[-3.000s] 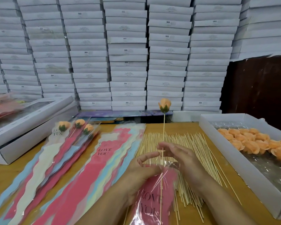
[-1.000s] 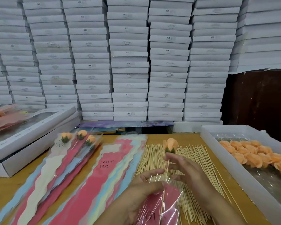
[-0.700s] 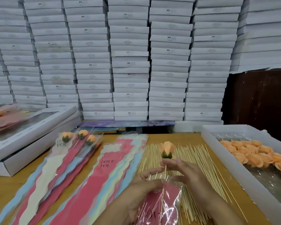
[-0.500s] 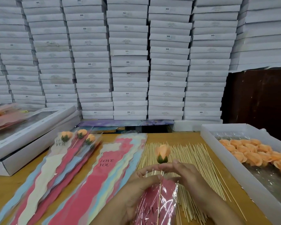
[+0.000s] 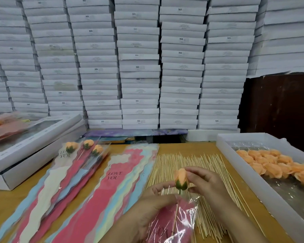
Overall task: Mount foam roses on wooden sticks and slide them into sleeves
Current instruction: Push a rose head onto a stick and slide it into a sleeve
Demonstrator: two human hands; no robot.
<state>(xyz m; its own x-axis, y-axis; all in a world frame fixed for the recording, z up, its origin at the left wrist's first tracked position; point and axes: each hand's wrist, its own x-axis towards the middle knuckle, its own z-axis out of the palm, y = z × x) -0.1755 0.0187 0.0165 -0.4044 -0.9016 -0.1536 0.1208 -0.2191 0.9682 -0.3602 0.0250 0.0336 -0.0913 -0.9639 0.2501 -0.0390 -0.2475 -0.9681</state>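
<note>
An orange foam rose [image 5: 181, 178] with a green base sits on a thin wooden stick [image 5: 175, 219], which runs down inside a clear and pink sleeve [image 5: 172, 223] at the bottom centre. My right hand [image 5: 203, 183] pinches the rose just above the sleeve's mouth. My left hand [image 5: 154, 204] grips the top of the sleeve and holds its mouth apart. Both hands hover over a spread of loose wooden sticks [image 5: 200, 165] on the table.
A white tray [image 5: 239, 165] with several orange roses [image 5: 274, 165] stands at the right. Empty printed sleeves [image 5: 112, 186] lie left of the sticks. Three sleeved roses [image 5: 86, 148] lie further left beside white boxes [image 5: 25, 148]. Stacked white boxes [image 5: 139, 67] wall the back.
The rose has gone down steadily as its stick slid deeper into the sleeve. My right hand moved from the stick up to the rose itself. My left hand kept its grip on the sleeve.
</note>
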